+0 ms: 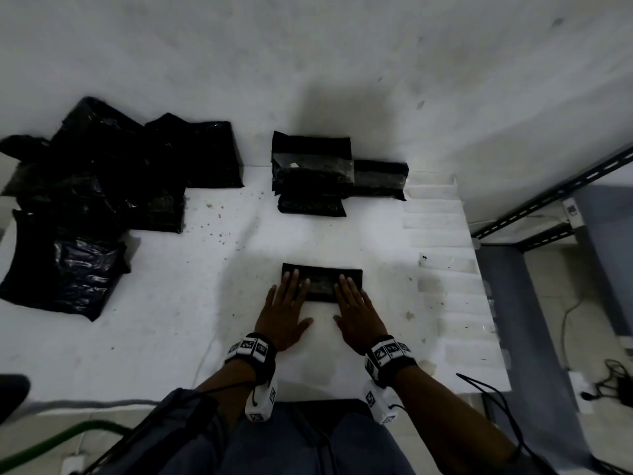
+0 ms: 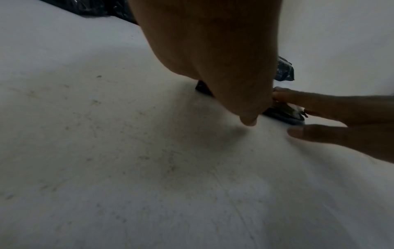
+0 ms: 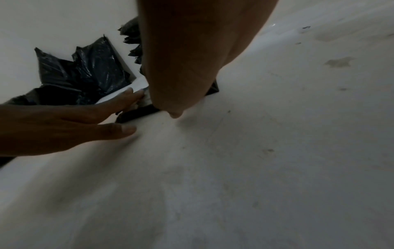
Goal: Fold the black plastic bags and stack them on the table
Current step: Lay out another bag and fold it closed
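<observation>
Evidently mid-fold, the folded bag (image 1: 322, 282) lay flat on the white table (image 1: 191, 303) just before the person, long axis running left to right. The left hand (image 1: 284, 311) and right hand (image 1: 356, 315), fingers straight and gripping nothing, pressed its ends, likely to set the crease. The stack (image 1: 313, 173) sat beyond; unfolded bags (image 1: 92, 186) lay far left.

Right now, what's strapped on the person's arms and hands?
Both hands are bare. The left hand and right hand each have a black wrist band set with white square marker tiles. A white marked camera block hangs under each wrist, with thin black cables trailing back. No sleeves reach the forearms.
</observation>
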